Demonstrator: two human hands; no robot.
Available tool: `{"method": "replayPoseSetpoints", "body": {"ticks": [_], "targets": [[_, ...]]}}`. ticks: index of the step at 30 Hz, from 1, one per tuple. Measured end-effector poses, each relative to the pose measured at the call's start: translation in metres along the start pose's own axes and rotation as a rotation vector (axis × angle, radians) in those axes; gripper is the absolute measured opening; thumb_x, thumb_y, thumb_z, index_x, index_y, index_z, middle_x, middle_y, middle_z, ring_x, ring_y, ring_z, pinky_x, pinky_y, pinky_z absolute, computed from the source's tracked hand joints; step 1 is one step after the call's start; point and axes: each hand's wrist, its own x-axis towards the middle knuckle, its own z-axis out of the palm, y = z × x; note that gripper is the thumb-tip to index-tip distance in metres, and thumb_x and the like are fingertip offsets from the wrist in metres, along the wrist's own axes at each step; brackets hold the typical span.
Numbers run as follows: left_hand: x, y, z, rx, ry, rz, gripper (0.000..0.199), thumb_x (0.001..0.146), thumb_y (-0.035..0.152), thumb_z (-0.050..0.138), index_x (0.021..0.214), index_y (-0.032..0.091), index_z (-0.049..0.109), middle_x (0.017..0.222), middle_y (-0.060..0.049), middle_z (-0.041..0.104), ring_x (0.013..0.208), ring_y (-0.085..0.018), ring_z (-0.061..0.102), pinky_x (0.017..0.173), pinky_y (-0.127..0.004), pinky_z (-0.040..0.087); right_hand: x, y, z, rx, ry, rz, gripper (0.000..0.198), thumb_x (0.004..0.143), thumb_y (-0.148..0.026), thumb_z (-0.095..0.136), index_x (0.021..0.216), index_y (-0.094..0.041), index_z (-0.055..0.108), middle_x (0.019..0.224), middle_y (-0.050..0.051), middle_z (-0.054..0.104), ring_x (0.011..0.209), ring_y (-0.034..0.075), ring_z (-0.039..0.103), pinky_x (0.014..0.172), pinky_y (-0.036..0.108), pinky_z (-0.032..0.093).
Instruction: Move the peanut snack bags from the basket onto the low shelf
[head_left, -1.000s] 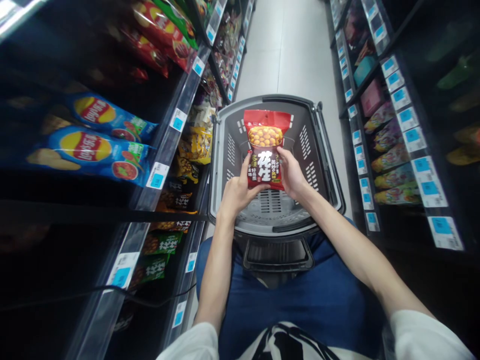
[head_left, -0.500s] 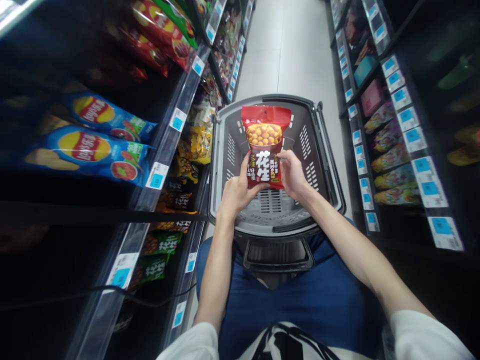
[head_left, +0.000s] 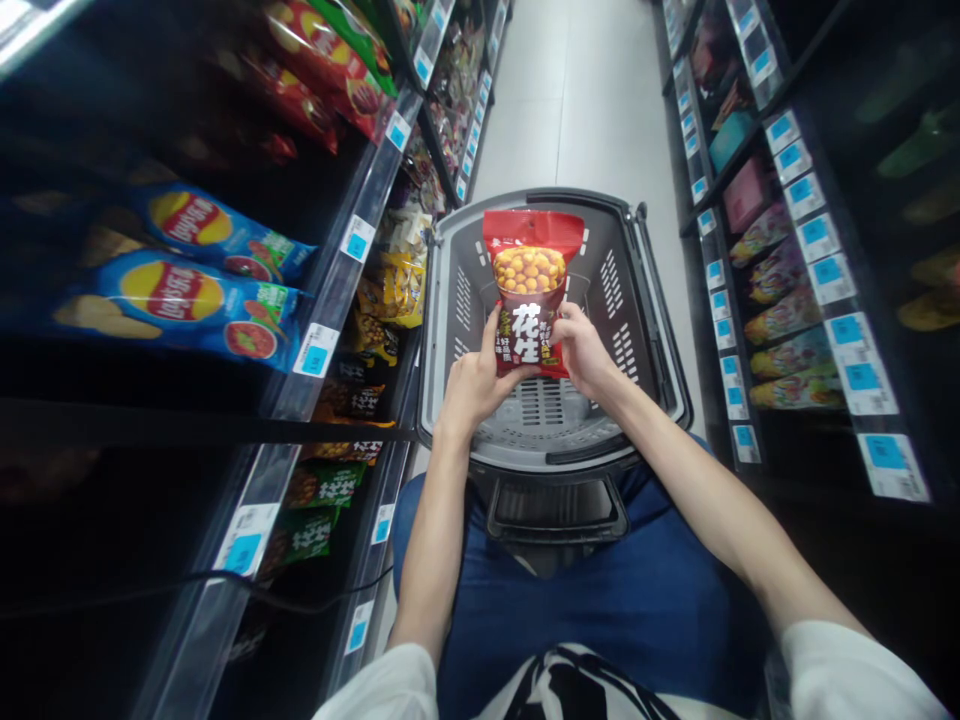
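A red bag of peanuts is held upright, front towards me, above a grey shopping basket. My left hand grips its lower left corner, thumb along the bottom edge and a finger up the side. At the lower right edge my right hand holds the bag with bent fingers; the fingertips behind the bag are hidden. Through the slotted walls and floor of the basket, around the bag, the grey plastic shows.
Shelves with price tags line both sides. On the left lie blue chip bags, red chip bags and green peanut bags. Colourful packets fill the right shelf. A black cable crosses the lower left. Tiled floor runs ahead.
My right fingers have shifted slightly on the bag's right side, now curling a little over its front. The bag, left hand and basket stay almost where they were.
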Motion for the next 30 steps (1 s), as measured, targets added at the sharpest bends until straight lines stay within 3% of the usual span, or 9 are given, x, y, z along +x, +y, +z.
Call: {"method": "replayPoseSetpoints", "body": {"ticks": [6,15,18,22,30], "targets": [[-0.0006,-0.0016,0.0012,0.016,-0.018,-0.015,0.101,0.088,0.060,0.068,0.163,0.013,0.018,0.090,-0.016,0.074,0.082,-0.032,0.074,0.073,-0.036,0.053,0.0014,0.0020,-0.0011,-0.047,0.008,0.008,0.047,0.048,-0.014,0.050,0.094,-0.022,0.047,0.080,-0.001,0.055,0.075,0.018,0.049,0.067,0.032,0.043],[-0.0010,-0.0021,0.0015,0.039,-0.032,-0.021,0.102,0.089,0.061,0.067,0.164,0.013,0.016,0.092,-0.016,0.074,0.087,-0.034,0.074,0.073,-0.036,0.053,0.0003,0.0023,-0.0017,-0.095,-0.009,0.003,0.046,0.046,-0.016,0.048,0.092,-0.023,0.043,0.076,-0.003,0.053,0.070,0.017,0.046,0.060,0.029,0.037],[-0.0009,0.0002,0.0000,0.030,-0.041,-0.030,0.100,0.090,0.061,0.066,0.164,0.014,0.017,0.097,-0.017,0.074,0.091,-0.034,0.073,0.075,-0.036,0.053,-0.0009,0.0012,-0.0015,-0.092,-0.010,-0.007,0.048,0.048,-0.017,0.051,0.095,-0.023,0.045,0.079,-0.003,0.053,0.075,0.018,0.049,0.065,0.031,0.042],[-0.0010,0.0032,-0.0022,0.002,-0.043,-0.048,0.099,0.090,0.061,0.065,0.164,0.015,0.017,0.103,-0.018,0.074,0.093,-0.033,0.073,0.077,-0.037,0.054,-0.0034,-0.0026,0.0015,0.013,-0.061,0.004,0.047,0.056,-0.026,0.060,0.102,-0.022,0.048,0.093,0.000,0.060,0.092,0.022,0.056,0.084,0.039,0.051],[-0.0011,0.0018,-0.0009,0.000,-0.042,-0.053,0.099,0.090,0.063,0.065,0.164,0.016,0.018,0.101,-0.018,0.074,0.090,-0.033,0.073,0.077,-0.037,0.053,-0.0029,-0.0014,0.0021,0.011,-0.078,-0.029,0.043,0.064,-0.033,0.064,0.103,-0.023,0.051,0.104,0.000,0.063,0.109,0.025,0.057,0.102,0.045,0.049]]}}
